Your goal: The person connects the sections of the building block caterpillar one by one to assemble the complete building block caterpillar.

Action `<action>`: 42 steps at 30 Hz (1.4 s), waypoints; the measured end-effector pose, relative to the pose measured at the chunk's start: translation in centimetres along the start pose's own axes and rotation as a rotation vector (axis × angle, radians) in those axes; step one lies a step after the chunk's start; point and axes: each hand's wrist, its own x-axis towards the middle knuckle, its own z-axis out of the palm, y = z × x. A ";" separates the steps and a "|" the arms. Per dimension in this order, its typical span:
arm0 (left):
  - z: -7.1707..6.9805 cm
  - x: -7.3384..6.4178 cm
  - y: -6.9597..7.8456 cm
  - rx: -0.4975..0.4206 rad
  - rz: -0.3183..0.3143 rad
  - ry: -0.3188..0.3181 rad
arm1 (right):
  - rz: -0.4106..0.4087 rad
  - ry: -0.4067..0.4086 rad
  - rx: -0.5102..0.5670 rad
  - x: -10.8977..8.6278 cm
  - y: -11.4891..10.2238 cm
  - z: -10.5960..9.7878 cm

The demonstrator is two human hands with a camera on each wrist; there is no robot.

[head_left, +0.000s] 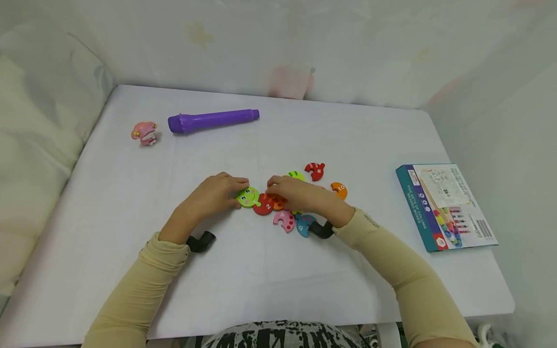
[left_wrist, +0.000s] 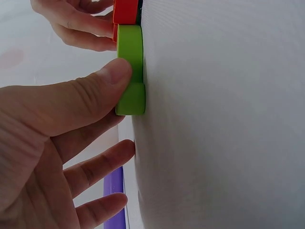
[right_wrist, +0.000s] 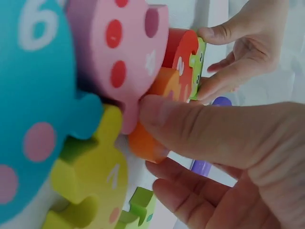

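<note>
While my L hand (head_left: 219, 193) pinches the green face pc (head_left: 248, 197) btwn thumb & index w/ the lower fingers spread, my R hand (head_left: 300, 193) grips the orange pc (right_wrist: 147, 145) btwn thumb & fingertips, w/ the red no. 2 pc (head_left: 263, 207) btwn them, all approx mid-table. On the R it's tight, as the pink pc (head_left: 285, 221), blue pc (head_left: 306, 225) & yellow pc (right_wrist: 102, 171) crowd my thumb. White tabletop (head_left: 261, 285) runs wide from the pcs to the near edge, w/ the purple tube (head_left: 213, 121) toward the far edge & the box (head_left: 448, 208) at the R edge, both well apart.
</note>
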 end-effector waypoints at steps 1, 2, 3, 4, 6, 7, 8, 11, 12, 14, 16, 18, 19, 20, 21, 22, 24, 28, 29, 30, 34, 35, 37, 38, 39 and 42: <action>0.1 0.0 0.0 -0.003 -0.003 0.000 | 0.010 -0.003 0.006 0.1 0.0 0.0; 0.1 0.0 0.0 -0.010 -0.007 -0.001 | 0.022 -0.010 0.016 0.1 0.0 0.0; 0.2 0.1 0.1 -0.017 -0.009 -0.002 | 0.034 -0.020 0.028 0.1 0.0 0.0; 0.3 0.1 0.1 -0.025 -0.010 -0.003 | 0.045 -0.031 0.039 0.1 0.0 0.0; 0.5 0.1 0.1 -0.041 -0.015 -0.010 | 0.062 -0.052 0.053 0.1 0.1 0.2; 0.6 0.1 0.1 -0.049 -0.019 -0.014 | 0.067 -0.061 0.059 0.0 0.1 0.2; 0.8 0.1 0.1 -0.050 -0.021 -0.017 | 0.067 -0.067 0.056 0.0 0.1 0.3; 1.0 0.0 0.1 -0.040 -0.019 -0.015 | 0.057 -0.043 0.033 -0.3 0.1 0.5; 1.0 0.0 0.0 -0.033 -0.018 -0.014 | 0.058 -0.026 0.016 -0.4 0.1 0.5; 1.0 -0.1 0.0 -0.026 -0.009 -0.009 | 0.062 0.015 -0.010 -0.8 0.0 0.4; 0.9 -0.1 0.0 -0.026 -0.004 -0.007 | 0.072 0.066 -0.010 -1.3 0.0 0.4; 0.9 -0.1 0.0 -0.027 -0.002 -0.006 | 0.087 0.112 -0.002 -2.0 -0.1 0.6; 0.9 -0.1 0.0 -0.028 0.000 -0.005 | 0.091 0.132 0.010 -2.4 -0.1 0.8; 0.9 -0.2 0.0 -0.028 0.001 -0.004 | 0.095 0.151 0.017 -2.8 -0.1 1.1; 0.9 -0.2 0.0 -0.029 0.002 -0.002 | 0.094 0.169 0.020 -3.2 -0.2 1.4; 0.9 -0.2 0.0 -0.028 0.004 0.001 | 0.092 0.183 0.004 -3.5 -0.2 1.7; 0.9 -0.2 0.0 -0.028 0.007 0.005 | 0.093 0.206 -0.025 -4.2 -0.3 2.2; 0.7 -0.1 -0.1 -0.023 0.007 0.009 | 0.107 0.266 -0.101 -5.0 -0.3 3.4; 0.7 -0.1 -0.1 -0.020 0.006 0.008 | 0.116 0.286 -0.108 -5.1 -0.4 3.6; 0.6 -0.1 -0.2 -0.018 0.006 0.008 | 0.120 0.302 -0.119 -5.1 -0.4 3.9; 0.4 -0.1 -0.2 -0.015 0.007 0.007 | 0.133 0.344 -0.161 -5.1 -0.5 4.7; 0.4 -0.1 -0.2 -0.016 0.007 0.008 | 0.138 0.348 -0.173 -5.1 -0.6 4.8; 0.3 0.0 -0.2 -0.017 0.007 0.007 | 0.149 0.346 -0.194 -5.1 -0.8 4.9; 0.3 0.0 -0.2 -0.014 0.006 0.006 | 0.156 0.344 -0.203 -5.1 -0.9 5.0; 0.2 0.0 -0.2 -0.012 0.006 0.006 | 0.163 0.338 -0.209 -5.1 -0.9 5.0; 0.2 0.0 -0.2 -0.008 0.004 0.004 | 0.171 0.317 -0.217 -5.2 -1.1 5.0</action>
